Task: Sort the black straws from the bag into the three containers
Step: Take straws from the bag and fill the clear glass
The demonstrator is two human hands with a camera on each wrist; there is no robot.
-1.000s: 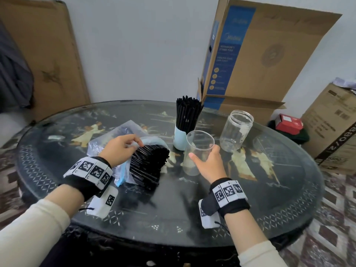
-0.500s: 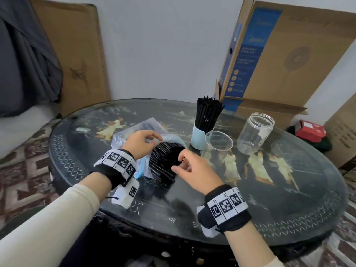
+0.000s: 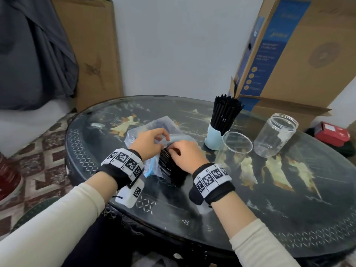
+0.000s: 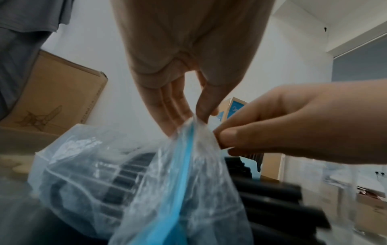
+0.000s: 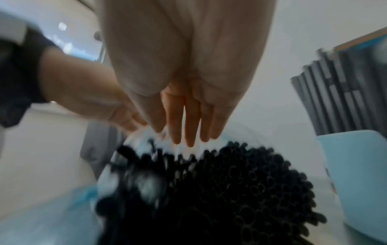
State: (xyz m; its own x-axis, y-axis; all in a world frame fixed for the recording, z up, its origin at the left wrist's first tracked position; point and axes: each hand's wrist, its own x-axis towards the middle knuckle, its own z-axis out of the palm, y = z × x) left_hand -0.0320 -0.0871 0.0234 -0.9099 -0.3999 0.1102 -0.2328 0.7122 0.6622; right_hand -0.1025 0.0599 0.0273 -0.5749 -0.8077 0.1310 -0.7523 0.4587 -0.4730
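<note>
A clear plastic bag (image 3: 152,125) with a blue strip lies on the table, and a bundle of black straws (image 3: 169,166) sticks out of its mouth toward me. My left hand (image 3: 163,136) pinches the bag's rim (image 4: 194,131) between thumb and fingers. My right hand (image 3: 174,150) is at the same rim, over the straw ends (image 5: 240,182); its thumb and fingertips (image 4: 226,137) close on the plastic. A light blue cup (image 3: 212,138) holds upright black straws (image 3: 225,112). Beside it stand a clear cup (image 3: 236,149) and a clear jar (image 3: 273,135), both without straws.
The round dark glass-topped table (image 3: 250,218) carries all of this. Large cardboard boxes (image 3: 300,54) stand behind it on the right, a flat carton (image 3: 92,54) leans on the wall at left, and a red box (image 3: 333,132) lies beyond the table's right edge.
My right hand has let go of the clear cup and moved left to the bag's mouth. The left hand has kept its hold on the bag.
</note>
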